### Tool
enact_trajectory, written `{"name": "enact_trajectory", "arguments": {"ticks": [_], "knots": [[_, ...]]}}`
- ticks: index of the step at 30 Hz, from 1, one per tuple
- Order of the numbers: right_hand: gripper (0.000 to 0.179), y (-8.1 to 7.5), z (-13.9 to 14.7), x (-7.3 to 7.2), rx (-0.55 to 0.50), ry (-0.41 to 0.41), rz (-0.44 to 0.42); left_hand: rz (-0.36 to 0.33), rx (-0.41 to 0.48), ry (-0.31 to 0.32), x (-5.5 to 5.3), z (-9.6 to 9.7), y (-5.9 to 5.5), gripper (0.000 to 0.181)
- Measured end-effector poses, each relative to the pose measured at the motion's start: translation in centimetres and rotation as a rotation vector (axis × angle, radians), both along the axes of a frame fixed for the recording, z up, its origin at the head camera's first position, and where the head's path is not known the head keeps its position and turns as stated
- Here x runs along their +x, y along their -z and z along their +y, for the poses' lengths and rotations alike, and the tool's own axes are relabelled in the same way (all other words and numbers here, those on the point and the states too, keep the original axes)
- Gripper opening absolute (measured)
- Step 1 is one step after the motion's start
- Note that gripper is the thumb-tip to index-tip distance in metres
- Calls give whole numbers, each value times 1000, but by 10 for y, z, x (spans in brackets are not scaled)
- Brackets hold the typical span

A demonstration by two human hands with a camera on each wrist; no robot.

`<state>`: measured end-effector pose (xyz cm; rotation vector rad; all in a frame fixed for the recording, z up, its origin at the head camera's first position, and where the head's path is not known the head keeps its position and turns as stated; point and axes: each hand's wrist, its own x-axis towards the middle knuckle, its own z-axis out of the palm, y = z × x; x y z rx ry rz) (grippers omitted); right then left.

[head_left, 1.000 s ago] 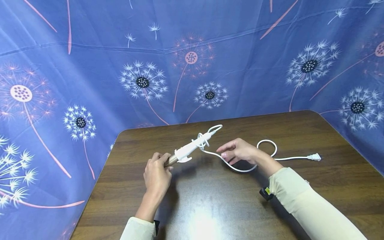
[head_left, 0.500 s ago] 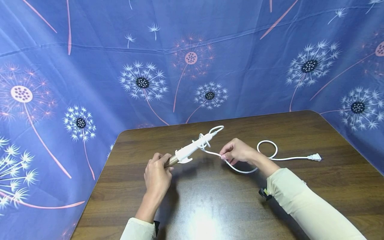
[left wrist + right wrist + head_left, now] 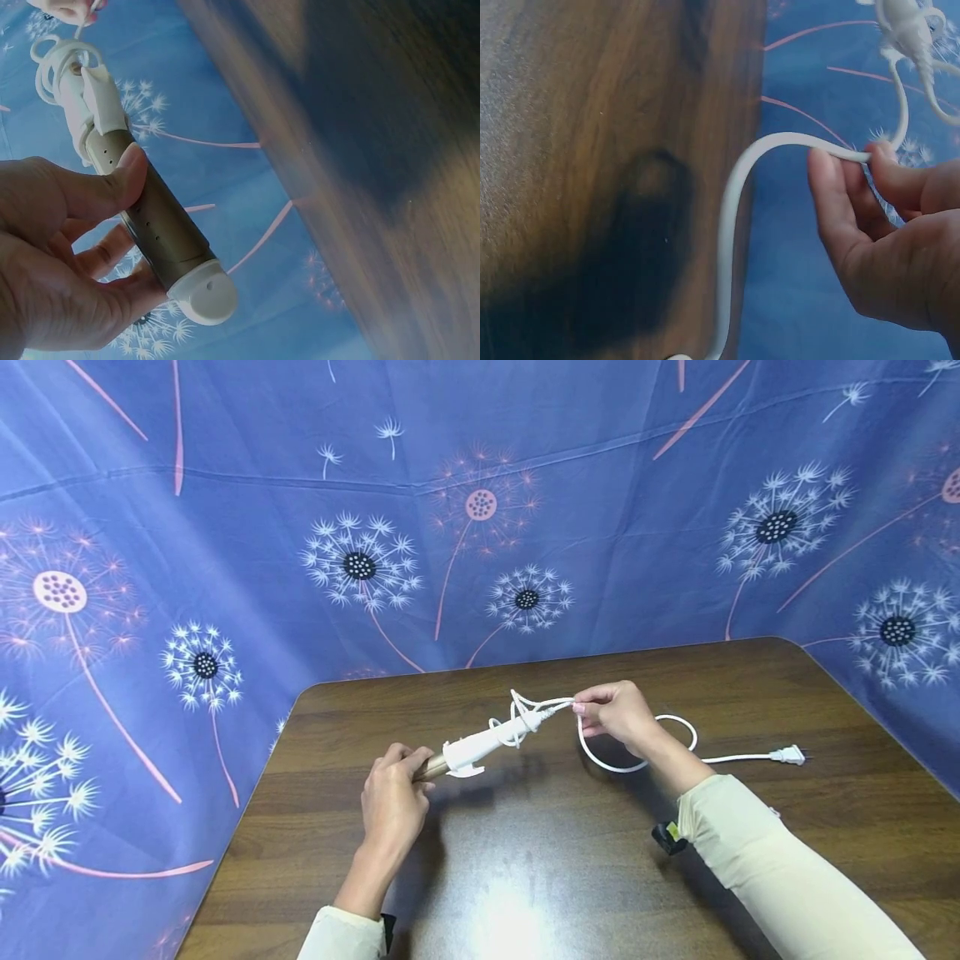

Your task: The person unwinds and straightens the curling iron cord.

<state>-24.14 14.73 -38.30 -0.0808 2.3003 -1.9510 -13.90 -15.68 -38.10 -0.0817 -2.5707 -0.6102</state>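
Observation:
A curling iron (image 3: 478, 748) with a white handle and a gold-brown barrel (image 3: 166, 214) is held above the table, tilted. My left hand (image 3: 393, 797) grips it by the barrel, thumb on one side and fingers on the other. Small holes and a white end cap (image 3: 206, 294) show in the left wrist view. A white power cord (image 3: 731, 217) is wound in loops around the handle's far end. My right hand (image 3: 618, 714) pinches this cord between thumb and fingers, just beyond the handle's end.
The cord's slack curves across the brown wooden table (image 3: 570, 843) to a white two-prong plug (image 3: 789, 755) at the right. Behind the table hangs a blue cloth (image 3: 637, 568) with dandelion prints.
My right hand first closed its fingers on the cord, then carried it up and back toward the handle's end. The curling iron's handle end dipped slightly; my left hand stayed nearly in place.

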Motion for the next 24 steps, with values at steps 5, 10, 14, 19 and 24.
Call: {"name": "enact_trajectory", "arguments": {"ticks": [5, 10, 14, 19, 24], "knots": [[23, 11, 18, -13, -294, -11, 136, -10, -21, -16, -1, -5, 0, 47], [19, 6, 27, -12, -433, -47, 239, -30, -28, -51, -2, -9, -1, 47], [14, -10, 29, -1, -446, -12, 228, -47, -19, -92, -1, -11, -2, 47], [12, -10, 36, 1, -478, -4, 224, -41, 4, -122, -2, -13, -2, 45], [18, 8, 50, -8, -513, -62, 240, -37, 33, -135, -2, -15, -3, 46]]}}
